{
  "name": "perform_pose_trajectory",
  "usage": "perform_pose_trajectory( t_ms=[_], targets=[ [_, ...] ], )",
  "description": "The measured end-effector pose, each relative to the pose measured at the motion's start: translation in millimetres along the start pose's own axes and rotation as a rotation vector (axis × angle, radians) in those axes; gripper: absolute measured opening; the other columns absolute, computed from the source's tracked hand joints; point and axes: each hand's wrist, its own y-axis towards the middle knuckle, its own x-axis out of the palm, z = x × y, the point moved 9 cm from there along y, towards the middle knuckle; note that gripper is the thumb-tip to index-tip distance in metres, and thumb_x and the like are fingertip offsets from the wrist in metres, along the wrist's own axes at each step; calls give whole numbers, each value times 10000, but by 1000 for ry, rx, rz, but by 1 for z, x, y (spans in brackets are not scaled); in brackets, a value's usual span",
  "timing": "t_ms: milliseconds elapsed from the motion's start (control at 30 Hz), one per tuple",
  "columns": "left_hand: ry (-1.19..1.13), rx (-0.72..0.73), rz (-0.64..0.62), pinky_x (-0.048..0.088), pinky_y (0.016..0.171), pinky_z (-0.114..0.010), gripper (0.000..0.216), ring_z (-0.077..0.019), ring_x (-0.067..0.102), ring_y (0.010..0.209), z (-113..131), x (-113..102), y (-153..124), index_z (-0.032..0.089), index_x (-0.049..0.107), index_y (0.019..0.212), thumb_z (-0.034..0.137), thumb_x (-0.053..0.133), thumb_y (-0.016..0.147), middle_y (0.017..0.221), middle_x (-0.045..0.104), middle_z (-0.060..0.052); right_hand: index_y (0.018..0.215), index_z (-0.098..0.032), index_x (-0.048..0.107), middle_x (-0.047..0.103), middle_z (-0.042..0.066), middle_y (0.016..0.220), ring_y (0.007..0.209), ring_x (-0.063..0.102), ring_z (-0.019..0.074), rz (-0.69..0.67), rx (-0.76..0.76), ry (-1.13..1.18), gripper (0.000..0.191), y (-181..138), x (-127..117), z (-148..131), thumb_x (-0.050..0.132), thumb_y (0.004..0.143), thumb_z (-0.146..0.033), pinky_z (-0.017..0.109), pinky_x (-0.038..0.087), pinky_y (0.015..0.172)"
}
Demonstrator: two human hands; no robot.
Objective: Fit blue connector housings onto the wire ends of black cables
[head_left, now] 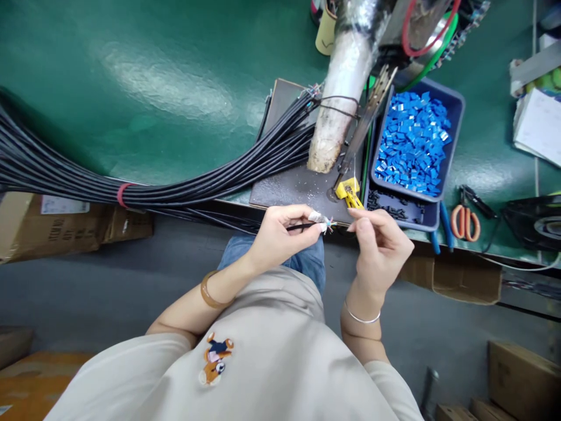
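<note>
My left hand [283, 234] is closed around the end of a black cable [300, 226], holding it over the near edge of the bench. Thin coloured wires [329, 224] fan out from the cable's tip, past my thumb and a white-wrapped finger. To the right, my right hand [380, 240] is pinched, thumb against fingers, a short way from those wires; what it pinches, if anything, is too small to make out. Just beyond its fingertips is a small yellow cable stripper [349, 193]. A thick bundle of black cables [210, 181] runs in from the left, bound with a red tie [124, 195].
A blue-grey bin [458, 126] of small blue connectors stands above a tray [427, 217] of small black parts. Orange-handled scissors [466, 222] and blue-handled pliers [446, 227] lie right of it. A plastic-wrapped post [339, 99] overhangs the dark board [280, 190].
</note>
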Motion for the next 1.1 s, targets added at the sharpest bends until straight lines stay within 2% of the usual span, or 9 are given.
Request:
perform_pose_trajectory(
  t_ms=[200,400,600,733,833,933,1000,1067,1100],
  targets=[
    [-24,-71,-76,505,590,-150,71,-64,555,595,-4,6,0,120,649,670,132,716,691,655,634,4,946,-260,768,637,-17,679,594,546,114,-208,-93,-129,117,-4,18,-10,663,899,-239,277,361,524],
    [-102,-148,-120,389,499,-138,134,-31,436,505,-11,8,3,128,589,702,175,713,725,565,514,53,1026,-294,766,664,-35,687,538,493,82,-230,-231,-199,205,-7,15,-14,681,879,-179,252,349,506],
    [-118,-119,-179,424,532,-154,135,-51,487,550,-9,11,1,129,599,726,208,702,763,624,569,19,939,-263,776,641,-25,645,572,561,109,-215,31,-65,145,-6,10,9,634,919,-288,255,401,536],
    [-24,-39,-185,466,606,-172,130,-69,517,616,-6,12,-1,129,610,701,195,695,774,667,578,4,860,-225,755,662,6,718,622,564,125,-201,110,-59,178,-5,11,17,642,906,-355,263,386,538],
    [55,-6,-195,443,563,-159,117,-65,499,601,-7,14,-4,133,609,705,173,689,780,662,568,12,795,-212,712,643,-2,738,555,469,93,-272,81,-69,130,-7,21,12,673,880,-302,260,316,495],
    [84,6,-211,439,544,-158,131,-65,519,586,3,11,-4,138,601,705,161,685,803,657,584,12,768,-222,673,638,-9,728,562,482,101,-186,-65,-65,102,-8,11,-10,670,870,-220,267,322,497],
    [79,10,-330,467,556,-178,108,-86,581,592,20,14,-6,143,636,736,171,685,828,676,642,-9,780,-247,675,629,-14,673,585,537,131,-11,-198,-30,99,-7,-13,-29,662,877,-239,282,368,516],
    [134,60,-643,500,588,-201,26,-127,670,670,44,31,-20,166,703,864,170,681,852,769,727,-43,800,-274,693,592,-28,596,539,531,137,175,-264,-50,120,-5,-44,-37,637,904,-292,294,376,511],
    [167,112,-853,500,589,-202,77,-129,686,685,56,43,-34,182,714,921,157,667,865,814,749,-48,820,-283,706,576,-33,572,499,505,130,238,-253,-102,134,-1,-57,-36,621,918,-315,294,355,494]
  ],
)
